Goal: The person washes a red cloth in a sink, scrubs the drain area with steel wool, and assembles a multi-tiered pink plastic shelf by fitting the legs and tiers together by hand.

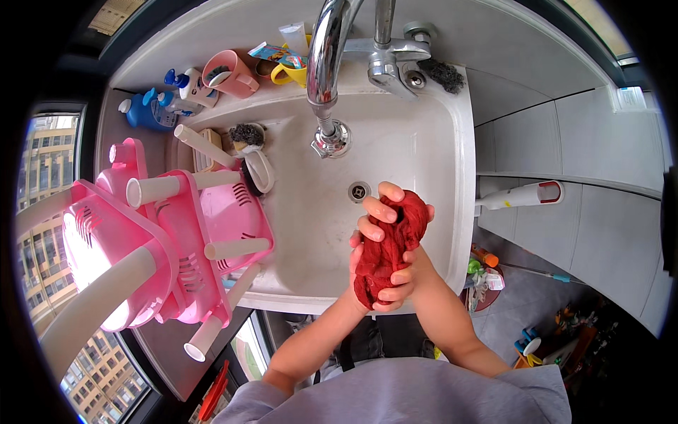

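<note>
Over the near part of the white sink I hold a bunched dark red cloth between both hands. My left hand is closed on its left side, the fingers wrapped over the upper end. Lower down, my right hand grips it from the right, with fingers curled across the front. Creases and twists run through the cloth, and the palms are mostly hidden behind it. The drain lies just beyond my left fingers. Farther off hangs the chrome faucet; no stream shows under its spout.
A pink plastic rack with white tubes stands at the left. Along the back ledge are pump bottles, a pink cup, a yellow mug and a dark scrubber. A scrub brush rests at the sink's left edge.
</note>
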`<act>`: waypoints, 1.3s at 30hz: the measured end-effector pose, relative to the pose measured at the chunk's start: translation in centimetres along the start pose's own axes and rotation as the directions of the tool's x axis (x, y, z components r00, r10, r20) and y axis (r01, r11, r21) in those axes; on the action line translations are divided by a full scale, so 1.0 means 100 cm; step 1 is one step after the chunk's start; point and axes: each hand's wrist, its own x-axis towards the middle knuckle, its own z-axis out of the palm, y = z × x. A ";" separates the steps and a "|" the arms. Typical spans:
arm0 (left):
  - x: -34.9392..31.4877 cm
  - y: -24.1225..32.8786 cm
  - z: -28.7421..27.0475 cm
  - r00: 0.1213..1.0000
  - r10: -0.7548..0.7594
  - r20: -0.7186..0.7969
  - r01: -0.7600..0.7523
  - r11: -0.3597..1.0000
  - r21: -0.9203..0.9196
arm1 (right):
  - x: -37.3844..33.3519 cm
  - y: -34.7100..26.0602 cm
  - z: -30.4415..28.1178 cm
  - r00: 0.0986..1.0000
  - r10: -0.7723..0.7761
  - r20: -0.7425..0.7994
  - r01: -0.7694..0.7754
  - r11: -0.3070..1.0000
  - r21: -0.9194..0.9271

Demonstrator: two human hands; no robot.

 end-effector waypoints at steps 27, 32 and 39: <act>-0.068 0.057 -0.031 0.230 0.967 -0.113 0.973 -0.225 0.058 | -0.070 0.006 -0.022 0.598 -0.703 -0.385 -0.759 -0.344 -0.553; -0.080 0.066 -0.052 0.248 0.965 -0.088 0.957 -0.258 -0.130 | -0.085 0.009 -0.041 0.365 -0.901 -0.233 -0.845 -0.216 -0.490; -0.085 0.075 -0.071 0.314 0.947 -0.070 0.922 -0.322 -0.216 | -0.099 0.000 -0.059 0.262 -0.952 -0.157 -0.865 -0.160 -0.477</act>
